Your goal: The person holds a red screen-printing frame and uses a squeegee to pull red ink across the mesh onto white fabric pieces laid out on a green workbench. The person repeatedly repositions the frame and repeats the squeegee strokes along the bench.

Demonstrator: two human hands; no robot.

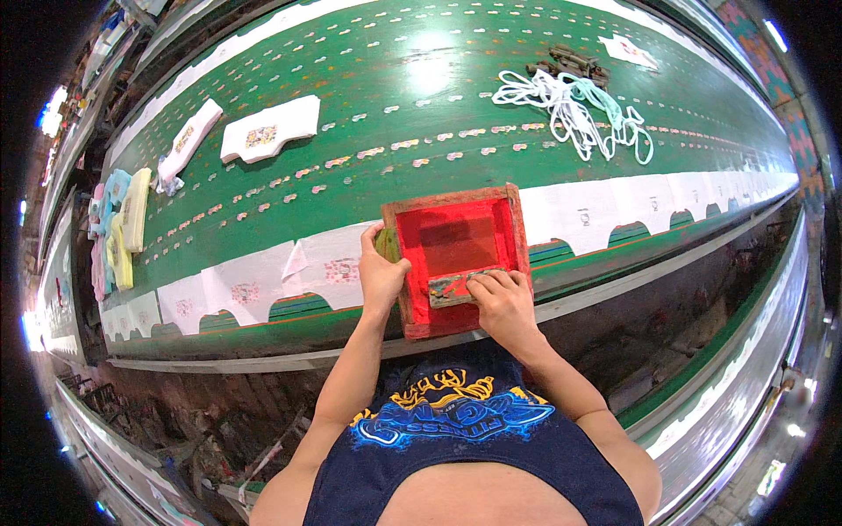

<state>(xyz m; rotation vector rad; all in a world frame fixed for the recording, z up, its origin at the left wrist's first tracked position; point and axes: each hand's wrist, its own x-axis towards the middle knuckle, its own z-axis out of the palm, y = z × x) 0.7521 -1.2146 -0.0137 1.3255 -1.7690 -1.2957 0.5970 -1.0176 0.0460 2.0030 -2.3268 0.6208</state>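
A wooden screen-printing frame (452,198) with red ink smeared over its inside lies at the table's near edge, over the row of white fabric pieces (235,282). My left hand (381,279) is closed on the left side of the frame, thumb on the rim. Inside the frame, my right hand (506,307) grips a short, ink-stained squeegee (447,293) near the frame's lower side. The fabric directly beneath the frame is hidden. Pieces left of it bear faint pink and red prints; those on the right (645,203) carry small dark prints.
The long green table (351,206) has rows of small marks. White and pale green cords (570,101) lie beside a dark bundle (574,66) at the back right. Stacked white printed pieces (272,128) and coloured pieces (132,215) are at left. Another long table (745,430) is at lower right.
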